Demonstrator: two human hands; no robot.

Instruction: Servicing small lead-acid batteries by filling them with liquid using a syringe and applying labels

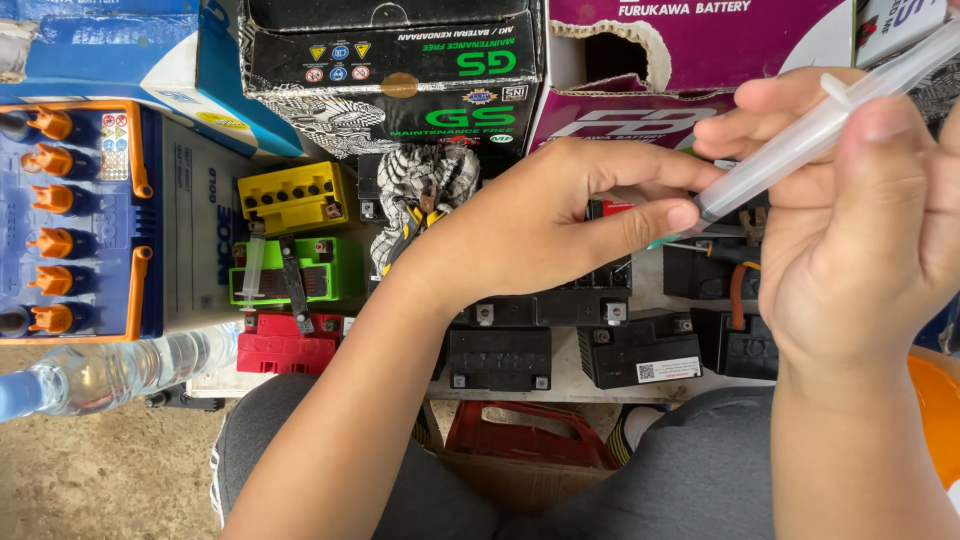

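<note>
A clear plastic syringe [830,120] is held slantwise at upper right, barrel running down-left from the top corner. The right hand [860,230] is wrapped around the barrel, fingers curled closed on it, thumb laid along the tube. The left hand [540,225] is reached across from lower left, forearm stretched diagonally over the lap; its thumb and forefinger are pinched on the syringe's lower tip, other fingers loosely bent. The syringe is kept above a row of small black batteries [560,340].

Below, a pale shelf board [580,385] is seen carrying the batteries. A big blue battery with orange caps [75,220] is set at left, beside a white one. Yellow [295,195], green [295,270] and red [280,345] small batteries are stacked in a column; a second syringe [253,265] is laid on the green one. Cardboard boxes, black [395,70] and purple [680,70], are lined along the top. A plastic water bottle [110,370] is laid at lower left on the dirt floor [100,470].
</note>
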